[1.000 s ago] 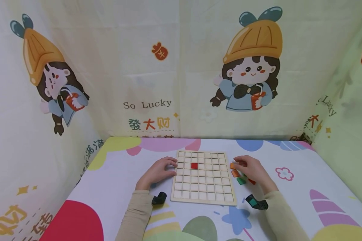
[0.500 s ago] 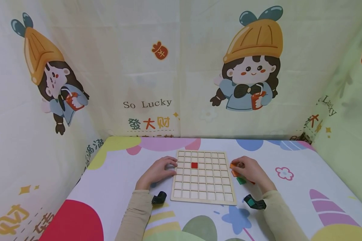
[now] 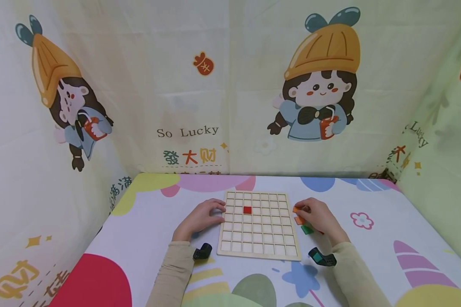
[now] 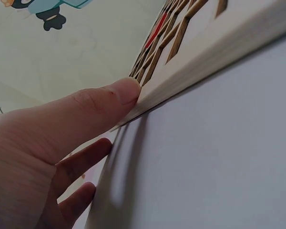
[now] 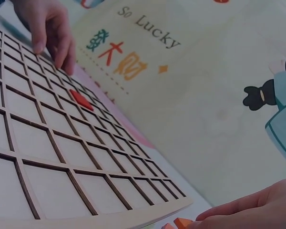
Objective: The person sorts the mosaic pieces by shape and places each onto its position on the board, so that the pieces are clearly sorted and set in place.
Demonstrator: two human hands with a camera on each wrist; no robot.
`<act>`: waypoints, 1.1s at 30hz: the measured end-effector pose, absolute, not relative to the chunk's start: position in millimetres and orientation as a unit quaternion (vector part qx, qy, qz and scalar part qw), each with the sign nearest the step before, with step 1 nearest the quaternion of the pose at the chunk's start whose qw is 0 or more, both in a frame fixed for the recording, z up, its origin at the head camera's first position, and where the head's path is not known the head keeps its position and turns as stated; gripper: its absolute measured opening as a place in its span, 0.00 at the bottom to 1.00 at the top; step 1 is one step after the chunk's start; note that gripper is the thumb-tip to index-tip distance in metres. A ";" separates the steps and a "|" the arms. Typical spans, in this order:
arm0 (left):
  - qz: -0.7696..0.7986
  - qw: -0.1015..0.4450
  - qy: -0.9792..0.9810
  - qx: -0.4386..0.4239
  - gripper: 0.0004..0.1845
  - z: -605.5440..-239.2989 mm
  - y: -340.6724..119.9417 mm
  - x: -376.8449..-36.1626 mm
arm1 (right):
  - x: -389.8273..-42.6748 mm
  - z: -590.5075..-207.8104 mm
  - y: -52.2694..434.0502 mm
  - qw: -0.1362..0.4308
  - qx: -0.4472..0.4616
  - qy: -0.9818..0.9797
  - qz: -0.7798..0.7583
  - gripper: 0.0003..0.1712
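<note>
A wooden grid board (image 3: pixel 258 225) lay flat on the patterned tablecloth (image 3: pixel 146 221), and everything else is placed here by reference to it. One red square tile (image 3: pixel 247 209) sat in a cell in the board's second row from the far edge, third column from its left side; the other cells that showed were unfilled.

The left hand (image 3: pixel 200 218) rested against the board's left edge, near its far corner. In the left wrist view the thumb (image 4: pixel 115 95) pressed flat against the side of the board (image 4: pixel 214 52), with the other fingers loosely extended beneath it on the cloth; it gripped nothing.

The right hand (image 3: pixel 317 217) lay just off the board's right edge, over a small cluster of loose tiles. Its fingers were curled around an orange tile (image 3: pixel 296 209) at the fingertips, close to the board's right side. A second orange tile (image 3: pixel 299 220) and a green tile (image 3: pixel 307 230) lay on the cloth just below it, partly under the hand, both near the board's right edge but apart from it. In the right wrist view only the edge of that hand (image 5: pixel 257 210) and a sliver of orange tile (image 5: pixel 182 223) showed beyond the board's corner.

Both forearms wore beige sleeves (image 3: pixel 173 273), each with a small black wrist camera (image 3: pixel 202 251) near the board's near corners. A cartoon-printed curtain (image 3: pixel 230 85) hung behind the board's far side.
</note>
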State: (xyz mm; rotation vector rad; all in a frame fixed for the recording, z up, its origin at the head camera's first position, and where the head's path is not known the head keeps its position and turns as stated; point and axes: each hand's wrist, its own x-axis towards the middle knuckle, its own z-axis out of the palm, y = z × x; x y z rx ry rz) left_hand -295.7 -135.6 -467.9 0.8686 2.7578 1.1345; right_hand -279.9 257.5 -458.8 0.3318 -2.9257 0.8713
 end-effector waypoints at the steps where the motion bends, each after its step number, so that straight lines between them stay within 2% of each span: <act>1: 0.366 0.019 0.888 0.279 0.14 -467.9 -135.7 -295.7 | -280.1 -458.9 257.3 0.040 0.110 -0.952 0.281 0.13; 9: 0.367 0.022 0.888 0.275 0.13 -466.7 -135.8 -294.5 | -277.9 -456.3 254.7 0.059 0.114 -0.953 0.273 0.14; 23: 0.363 0.024 0.890 0.276 0.14 -465.9 -135.4 -294.8 | -278.5 -457.1 255.5 0.043 0.108 -0.960 0.254 0.17; 33: 0.357 0.016 0.891 0.280 0.13 -466.7 -135.9 -295.2 | -278.1 -457.5 255.1 0.056 0.113 -0.957 0.261 0.16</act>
